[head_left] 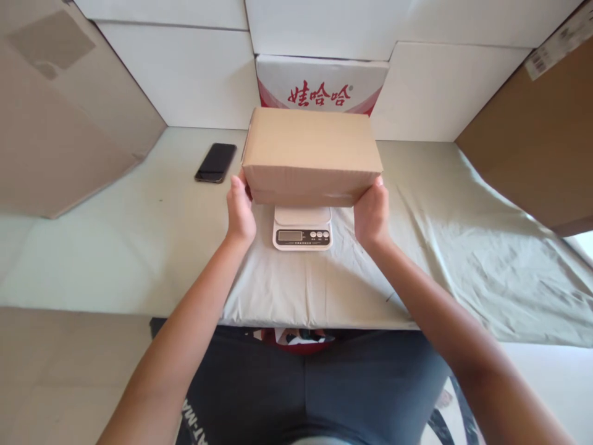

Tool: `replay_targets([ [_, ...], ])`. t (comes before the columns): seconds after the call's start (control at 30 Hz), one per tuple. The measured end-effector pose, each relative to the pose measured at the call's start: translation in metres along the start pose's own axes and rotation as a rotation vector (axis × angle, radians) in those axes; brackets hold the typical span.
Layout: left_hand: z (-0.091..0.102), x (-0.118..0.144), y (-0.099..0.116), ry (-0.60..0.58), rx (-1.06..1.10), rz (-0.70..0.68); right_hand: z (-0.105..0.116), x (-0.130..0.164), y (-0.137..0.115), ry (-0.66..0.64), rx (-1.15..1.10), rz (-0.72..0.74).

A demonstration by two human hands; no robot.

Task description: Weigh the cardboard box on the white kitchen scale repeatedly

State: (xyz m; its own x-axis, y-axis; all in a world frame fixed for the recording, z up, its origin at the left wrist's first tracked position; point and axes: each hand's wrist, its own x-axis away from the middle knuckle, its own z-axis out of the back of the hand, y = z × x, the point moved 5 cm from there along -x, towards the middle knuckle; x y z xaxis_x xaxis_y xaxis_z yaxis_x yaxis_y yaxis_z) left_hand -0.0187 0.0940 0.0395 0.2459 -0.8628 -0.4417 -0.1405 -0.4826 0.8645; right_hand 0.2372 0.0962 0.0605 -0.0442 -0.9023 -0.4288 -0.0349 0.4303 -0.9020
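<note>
1. Here, in the head view, a plain brown cardboard box [311,151] sits closed at the middle of the table, directly over a small white kitchen scale [302,228]. The box hides most of the scale's platform; whether it rests on the platform or hangs just above it cannot be told.
2. The left hand [239,210] presses against the box's left end at its lower near corner, thumb on the near face, the other fingers hidden behind the box. The hand grips the box.
3. The right hand [372,213] clasps the opposite lower near corner in the same way, thumb tip showing at the edge, the remaining fingers out of sight around the end. Both forearms reach in from the bottom of the frame.
4. The scale's front panel, with a dark display and three round buttons, shows between the two hands; no reading is legible.
5. A pale cloth [463,247] covers the table under the scale and spreads to the right, wrinkled.
6. A black phone [215,162] lies flat to the left of the box, apart from it.
7. Behind the box stands a white carton with red characters [319,86], touching or just behind it.
</note>
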Motion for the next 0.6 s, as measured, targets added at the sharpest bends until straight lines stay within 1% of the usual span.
replay_targets([
  [0.07, 0.001, -0.019, -0.005, 0.025, -0.011, 0.03, 0.001, -0.028, 0.005, 0.043, -0.022, 0.04],
  [0.13, 0.0, -0.042, -0.016, 0.038, 0.012, 0.061, 0.001, -0.06, 0.016, 0.062, -0.027, 0.065],
  [0.2, -0.005, -0.067, -0.032, 0.051, 0.055, 0.079, 0.0, -0.088, 0.032, 0.073, -0.039, 0.087],
  [0.27, -0.01, -0.089, -0.05, 0.079, 0.087, 0.07, -0.004, -0.107, 0.05, 0.095, -0.069, 0.101],
  [0.33, -0.011, -0.103, -0.072, 0.142, 0.101, 0.069, -0.01, -0.114, 0.068, 0.137, -0.13, 0.091],
  [0.4, -0.006, -0.108, -0.094, 0.215, 0.124, 0.071, -0.016, -0.112, 0.084, 0.168, -0.183, 0.075],
  [0.43, -0.004, -0.108, -0.104, 0.231, 0.129, 0.074, -0.019, -0.11, 0.091, 0.173, -0.197, 0.066],
  [0.5, 0.001, -0.106, -0.118, 0.222, 0.123, 0.075, -0.022, -0.107, 0.103, 0.165, -0.2, 0.045],
  [0.6, 0.006, -0.103, -0.128, 0.196, 0.123, 0.083, -0.02, -0.107, 0.121, 0.155, -0.206, -0.005],
])
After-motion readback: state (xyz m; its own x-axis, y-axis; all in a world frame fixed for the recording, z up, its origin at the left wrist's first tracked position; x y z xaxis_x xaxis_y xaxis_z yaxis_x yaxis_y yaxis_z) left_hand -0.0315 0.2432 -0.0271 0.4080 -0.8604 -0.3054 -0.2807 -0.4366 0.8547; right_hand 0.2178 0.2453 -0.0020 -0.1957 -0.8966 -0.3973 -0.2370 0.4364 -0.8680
